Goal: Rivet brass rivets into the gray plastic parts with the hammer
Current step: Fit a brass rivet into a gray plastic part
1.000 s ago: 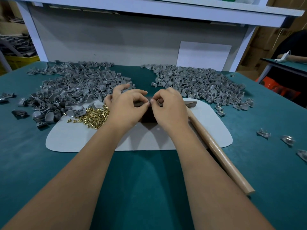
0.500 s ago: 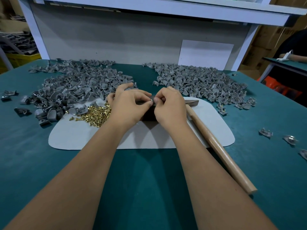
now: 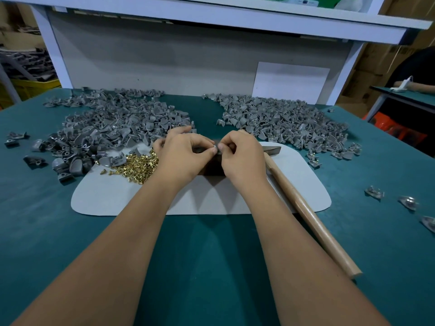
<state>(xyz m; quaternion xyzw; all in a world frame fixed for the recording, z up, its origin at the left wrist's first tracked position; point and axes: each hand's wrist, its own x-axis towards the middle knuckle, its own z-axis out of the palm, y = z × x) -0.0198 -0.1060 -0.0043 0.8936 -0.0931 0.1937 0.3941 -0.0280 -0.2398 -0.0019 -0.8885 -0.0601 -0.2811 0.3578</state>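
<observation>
Both hands, left hand (image 3: 186, 154) and right hand (image 3: 242, 156), pinch one small gray part (image 3: 217, 147) above the dark block (image 3: 211, 169), probably seating a rivet; next, the idle hammer (image 3: 303, 208) must be lifted.

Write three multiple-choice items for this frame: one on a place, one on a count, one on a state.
1. Where do the brass rivets lie?
A. On the pale mat's left part
B. On the shelf
C. Beside the hammer's handle end

2. How many large piles of gray plastic parts are on the table?
A. One
B. Two
C. Four

3. What is the hammer doing?
A. Lying on the table
B. Raised in the right hand
C. Hanging from the shelf

Answers: 1 A, they sit on the mat; 2 B, a left pile and a right pile; 3 A, both hands pinch a small piece together instead.
</observation>
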